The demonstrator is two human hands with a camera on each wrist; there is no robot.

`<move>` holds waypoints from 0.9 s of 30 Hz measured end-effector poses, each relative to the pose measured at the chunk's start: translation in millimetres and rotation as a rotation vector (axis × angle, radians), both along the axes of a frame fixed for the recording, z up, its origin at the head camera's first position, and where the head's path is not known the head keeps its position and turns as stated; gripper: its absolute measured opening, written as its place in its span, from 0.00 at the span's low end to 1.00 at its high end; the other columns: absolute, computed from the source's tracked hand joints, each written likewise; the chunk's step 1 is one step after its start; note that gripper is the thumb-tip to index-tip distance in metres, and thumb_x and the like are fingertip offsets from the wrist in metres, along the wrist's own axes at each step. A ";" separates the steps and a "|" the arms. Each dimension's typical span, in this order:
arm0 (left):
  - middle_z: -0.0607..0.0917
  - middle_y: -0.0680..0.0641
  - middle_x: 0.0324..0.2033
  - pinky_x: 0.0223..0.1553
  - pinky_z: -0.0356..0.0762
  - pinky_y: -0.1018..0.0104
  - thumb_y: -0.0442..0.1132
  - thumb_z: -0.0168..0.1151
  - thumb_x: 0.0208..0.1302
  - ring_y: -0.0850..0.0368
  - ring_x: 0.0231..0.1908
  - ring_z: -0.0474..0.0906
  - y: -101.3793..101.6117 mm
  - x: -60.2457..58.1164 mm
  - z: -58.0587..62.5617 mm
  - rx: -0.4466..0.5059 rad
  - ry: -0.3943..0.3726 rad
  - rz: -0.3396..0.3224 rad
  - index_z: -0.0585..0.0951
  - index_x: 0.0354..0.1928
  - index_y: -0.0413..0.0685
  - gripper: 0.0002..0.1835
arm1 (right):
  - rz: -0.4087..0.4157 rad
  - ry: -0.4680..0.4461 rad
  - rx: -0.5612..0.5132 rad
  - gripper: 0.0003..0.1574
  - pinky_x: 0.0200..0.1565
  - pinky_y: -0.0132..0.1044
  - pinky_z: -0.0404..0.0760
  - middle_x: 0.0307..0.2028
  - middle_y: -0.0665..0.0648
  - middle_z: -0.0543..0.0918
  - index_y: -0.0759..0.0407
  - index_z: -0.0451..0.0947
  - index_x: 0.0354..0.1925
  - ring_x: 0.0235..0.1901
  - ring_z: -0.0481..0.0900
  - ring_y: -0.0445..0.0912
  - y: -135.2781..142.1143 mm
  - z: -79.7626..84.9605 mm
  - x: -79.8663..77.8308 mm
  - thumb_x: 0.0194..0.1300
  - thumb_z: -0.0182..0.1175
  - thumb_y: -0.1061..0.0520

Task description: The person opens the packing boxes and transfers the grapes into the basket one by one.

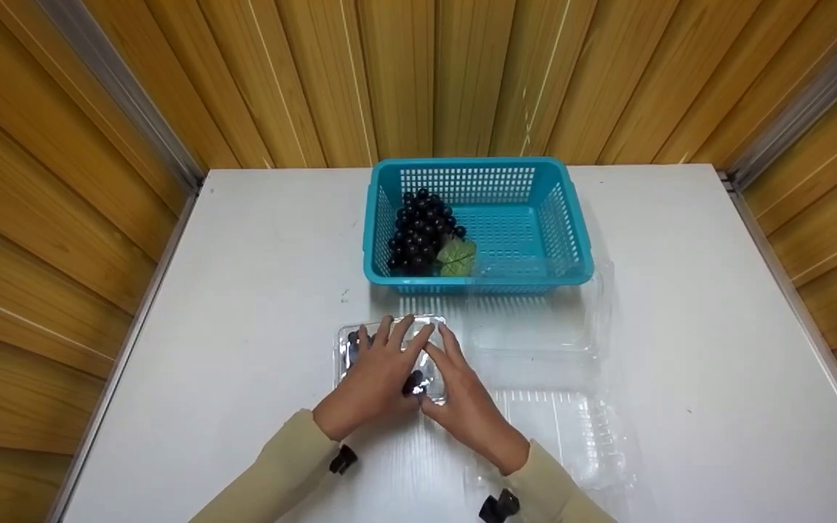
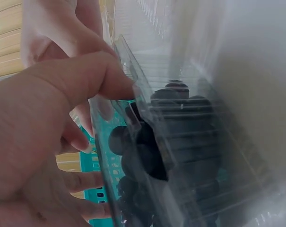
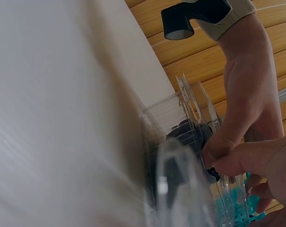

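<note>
A clear plastic clamshell box (image 1: pixel 340 363) lies in front of the basket with dark grapes (image 1: pixel 415 382) inside and its lid down. My left hand (image 1: pixel 381 374) rests on the lid, fingers spread and nearly straight, thumb (image 2: pixel 105 78) on the near rim. From the right, my right hand (image 1: pixel 468 399) touches the same box, its fingertips on the lid beside the left index finger. Both thumbs meet close together at the front rim in the right wrist view. More dark grapes (image 2: pixel 180 123) show through the box's side in the left wrist view.
Behind the box stands a blue-green basket (image 1: pixel 462 163) holding a bunch of dark grapes (image 1: pixel 422 226) with a green leaf (image 1: pixel 456 257). To the right, a second clear clamshell (image 1: pixel 546 428) lies open, its far half overlapping the basket's front rim. Wood-panelled walls enclose the white table (image 1: pixel 259 290).
</note>
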State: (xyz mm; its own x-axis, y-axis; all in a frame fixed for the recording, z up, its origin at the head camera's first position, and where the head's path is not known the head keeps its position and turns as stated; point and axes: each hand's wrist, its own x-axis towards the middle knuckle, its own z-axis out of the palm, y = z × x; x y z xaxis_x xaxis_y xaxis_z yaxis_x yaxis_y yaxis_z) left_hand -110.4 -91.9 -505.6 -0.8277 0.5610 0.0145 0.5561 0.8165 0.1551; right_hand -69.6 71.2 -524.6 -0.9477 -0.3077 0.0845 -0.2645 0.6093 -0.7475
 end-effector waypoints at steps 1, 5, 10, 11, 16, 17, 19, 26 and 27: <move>0.61 0.39 0.66 0.53 0.57 0.28 0.61 0.72 0.37 0.31 0.63 0.57 0.4 0.4 0.6 0.003 -0.004 0.001 0.53 0.69 0.57 0.57 | -0.003 0.010 0.009 0.54 0.53 0.39 0.75 0.72 0.56 0.41 0.47 0.52 0.69 0.69 0.53 0.49 -0.6 0.1 0.3 0.48 0.65 0.63; 0.62 0.39 0.66 0.52 0.57 0.28 0.61 0.71 0.38 0.31 0.63 0.57 1.6 1.4 2.9 0.002 -0.014 0.005 0.52 0.70 0.57 0.57 | -0.012 0.056 0.061 0.54 0.53 0.39 0.75 0.72 0.58 0.43 0.50 0.53 0.69 0.68 0.53 0.51 -3.3 0.7 1.1 0.46 0.66 0.63; 0.62 0.39 0.65 0.52 0.59 0.28 0.62 0.72 0.36 0.30 0.62 0.59 1.8 2.2 3.4 -0.004 -0.005 0.002 0.53 0.70 0.57 0.57 | -0.022 0.105 0.124 0.52 0.54 0.40 0.74 0.71 0.61 0.44 0.52 0.55 0.68 0.69 0.52 0.52 -6.6 0.0 2.5 0.46 0.66 0.62; 0.63 0.38 0.65 0.51 0.60 0.28 0.62 0.72 0.36 0.30 0.62 0.59 1.7 2.4 3.3 -0.002 -0.001 0.000 0.53 0.70 0.57 0.58 | -0.022 0.112 0.135 0.52 0.54 0.40 0.74 0.71 0.61 0.44 0.52 0.55 0.68 0.69 0.51 0.53 -7.1 -0.2 2.9 0.47 0.66 0.62; 0.65 0.38 0.64 0.50 0.61 0.28 0.60 0.73 0.34 0.32 0.61 0.61 1.0 3.4 4.0 0.023 0.020 -0.012 0.54 0.69 0.57 0.58 | -0.011 0.132 0.173 0.50 0.55 0.41 0.73 0.71 0.63 0.44 0.54 0.56 0.67 0.70 0.49 0.55 -7.7 0.2 4.6 0.48 0.66 0.61; 0.65 0.38 0.63 0.50 0.61 0.29 0.60 0.73 0.34 0.32 0.61 0.62 0.8 3.7 4.5 0.028 0.025 -0.016 0.55 0.69 0.57 0.58 | -0.005 0.139 0.176 0.50 0.56 0.42 0.73 0.71 0.64 0.45 0.54 0.56 0.67 0.70 0.49 0.55 -7.6 0.3 4.7 0.47 0.66 0.62; 0.66 0.39 0.63 0.50 0.62 0.29 0.60 0.73 0.34 0.33 0.61 0.62 0.4 3.7 5.1 0.037 0.029 -0.023 0.55 0.69 0.57 0.58 | 0.002 0.147 0.176 0.51 0.56 0.42 0.72 0.71 0.65 0.45 0.55 0.56 0.67 0.70 0.48 0.56 -7.0 0.6 5.0 0.47 0.66 0.63; 0.66 0.39 0.63 0.49 0.62 0.29 0.60 0.74 0.34 0.34 0.61 0.63 1.1 2.2 8.4 0.049 0.008 -0.039 0.55 0.68 0.56 0.57 | 0.033 0.145 0.204 0.52 0.59 0.48 0.68 0.70 0.67 0.43 0.59 0.54 0.68 0.69 0.46 0.62 -6.2 1.4 6.6 0.46 0.64 0.65; 0.66 0.39 0.63 0.49 0.62 0.29 0.60 0.74 0.33 0.34 0.61 0.63 1.5 1.9 9.0 0.047 0.006 -0.041 0.55 0.68 0.55 0.58 | 0.037 0.143 0.211 0.51 0.59 0.49 0.68 0.70 0.67 0.44 0.59 0.54 0.68 0.69 0.46 0.63 -6.4 1.4 6.7 0.47 0.63 0.65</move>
